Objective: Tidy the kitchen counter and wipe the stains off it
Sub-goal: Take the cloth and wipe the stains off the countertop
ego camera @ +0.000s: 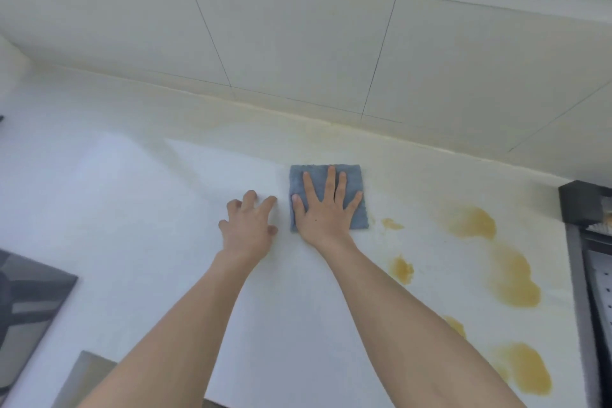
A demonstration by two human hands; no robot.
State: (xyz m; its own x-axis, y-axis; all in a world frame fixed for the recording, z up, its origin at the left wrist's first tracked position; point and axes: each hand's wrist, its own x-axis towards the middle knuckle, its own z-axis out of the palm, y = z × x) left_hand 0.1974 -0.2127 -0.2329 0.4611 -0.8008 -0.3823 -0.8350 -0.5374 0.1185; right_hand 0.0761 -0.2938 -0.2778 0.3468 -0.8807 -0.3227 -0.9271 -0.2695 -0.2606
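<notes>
A folded blue cloth (354, 177) lies flat on the white counter (132, 195). My right hand (326, 209) presses down on it with fingers spread, palm flat. My left hand (250, 225) rests beside the cloth on its left, fingertips bent against the bare counter, holding nothing. Yellow-orange stains spread to the right of the cloth: a small one (392, 224) close by, a larger blotch (473, 223) farther right, another (515, 278) below it, a spot (402, 270) nearer me, and a big patch (526, 369) near the front edge.
A white tiled wall (298, 43) backs the counter, with a yellowish tint along the joint. A dark rack or appliance (586, 209) stands at the right edge. A dark grey stove corner (29, 295) sits at the left. The counter's front edge runs at the bottom.
</notes>
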